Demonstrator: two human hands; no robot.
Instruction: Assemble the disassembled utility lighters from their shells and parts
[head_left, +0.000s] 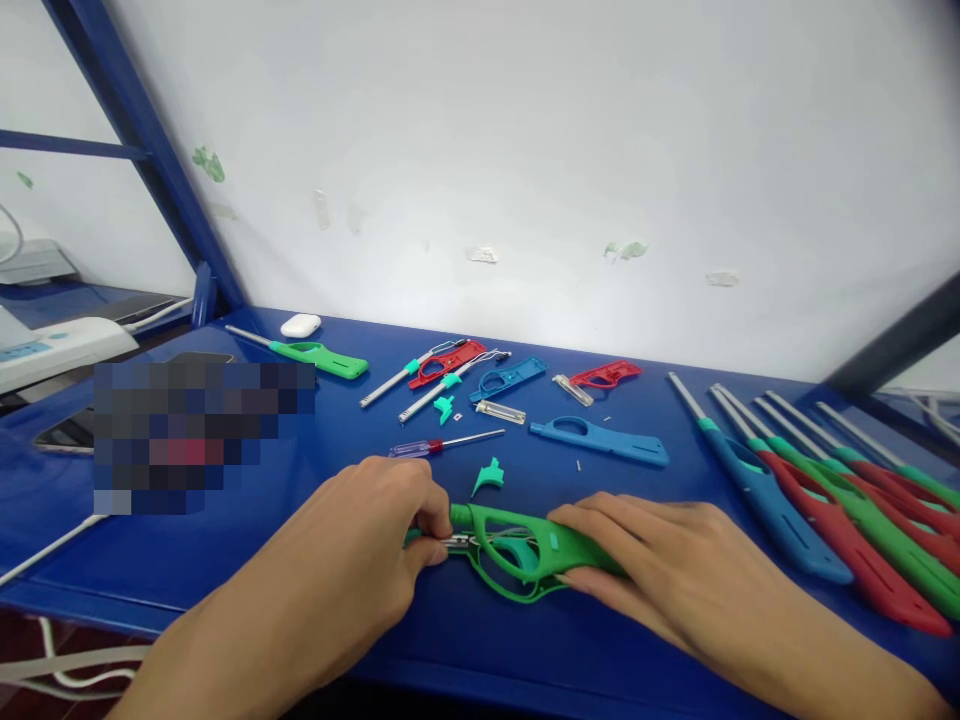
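Observation:
A green gas lighter point(525, 545) lies across the table's front, its two casing halves spread apart at the nozzle end. My left hand point(390, 540) pinches that end, where a short stretch of metal shows; the rest of the tube is hidden by the hand. My right hand point(637, 550) is closed round the handle. Between the halves sit a teal trigger and thin wires. Just behind the lighter lies a loose teal trigger point(490, 476). A screwdriver point(450, 441) with a clear purple and red handle rests beyond my left hand.
Several assembled lighters point(825, 490) lie at the right. Behind are a blue casing half point(600, 441), a red casing half point(606, 375), clear fuel tanks point(501, 412) and metal tubes point(431, 397). A green lighter point(322, 358) and white earphone case point(301, 325) lie back left.

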